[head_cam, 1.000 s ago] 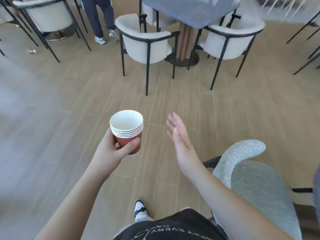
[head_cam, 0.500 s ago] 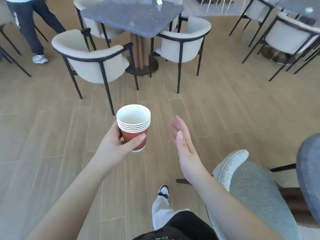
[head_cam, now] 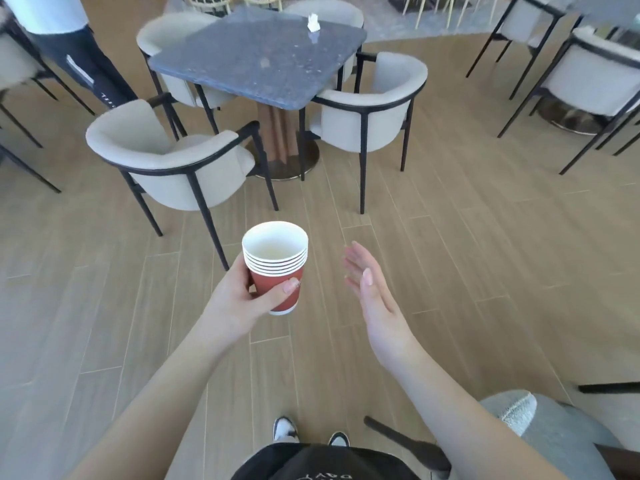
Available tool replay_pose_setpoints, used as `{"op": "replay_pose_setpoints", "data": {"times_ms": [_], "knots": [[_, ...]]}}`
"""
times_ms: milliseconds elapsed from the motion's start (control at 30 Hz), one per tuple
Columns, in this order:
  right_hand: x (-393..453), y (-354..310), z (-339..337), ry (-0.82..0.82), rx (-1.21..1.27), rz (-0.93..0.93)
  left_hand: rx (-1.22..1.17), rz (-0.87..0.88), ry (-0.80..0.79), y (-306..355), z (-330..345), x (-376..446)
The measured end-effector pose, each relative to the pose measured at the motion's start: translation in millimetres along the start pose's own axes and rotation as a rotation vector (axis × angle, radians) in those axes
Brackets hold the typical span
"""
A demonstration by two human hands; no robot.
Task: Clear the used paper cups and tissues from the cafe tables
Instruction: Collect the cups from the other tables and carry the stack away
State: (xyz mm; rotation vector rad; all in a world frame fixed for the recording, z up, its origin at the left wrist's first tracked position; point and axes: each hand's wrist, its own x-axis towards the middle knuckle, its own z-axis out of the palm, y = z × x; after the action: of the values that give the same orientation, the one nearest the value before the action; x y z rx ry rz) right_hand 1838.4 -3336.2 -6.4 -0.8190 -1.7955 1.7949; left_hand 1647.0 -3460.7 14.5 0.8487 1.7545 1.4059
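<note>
My left hand (head_cam: 242, 299) grips a stack of several red paper cups (head_cam: 276, 265) with white insides, held upright in front of me over the floor. My right hand (head_cam: 372, 289) hovers to the right of the stack with straight fingers, apart from it and holding nothing. Ahead stands a dark speckled square table (head_cam: 256, 60). A crumpled white tissue (head_cam: 313, 23) lies near its far right corner.
Cream armchairs with black frames ring the table, one at the near left (head_cam: 166, 161) and one at the near right (head_cam: 377, 102). A person in dark trousers (head_cam: 79, 64) stands at the far left. A grey chair (head_cam: 540, 431) is at my lower right. More chairs (head_cam: 595, 74) stand far right.
The view has swung and moved closer to the dark table, which now sits ahead with its tissue visible. My hands keep the same pose, the left still holding the cups.
</note>
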Motion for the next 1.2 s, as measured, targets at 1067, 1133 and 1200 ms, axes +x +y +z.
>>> {"op": "replay_pose_setpoints", "data": {"times_ms": [1067, 1133, 1200], "knots": [[336, -22, -94, 0.349, 0.023, 0.003, 0.031, 0.01, -0.183, 37, 12, 420], [355, -17, -122, 0.389, 0.056, 0.0, 0.023, 0.021, -0.219, 45, 41, 450], [377, -14, -152, 0.411, 0.087, 0.0, 0.034, 0.023, -0.232, 52, 69, 481]]}}
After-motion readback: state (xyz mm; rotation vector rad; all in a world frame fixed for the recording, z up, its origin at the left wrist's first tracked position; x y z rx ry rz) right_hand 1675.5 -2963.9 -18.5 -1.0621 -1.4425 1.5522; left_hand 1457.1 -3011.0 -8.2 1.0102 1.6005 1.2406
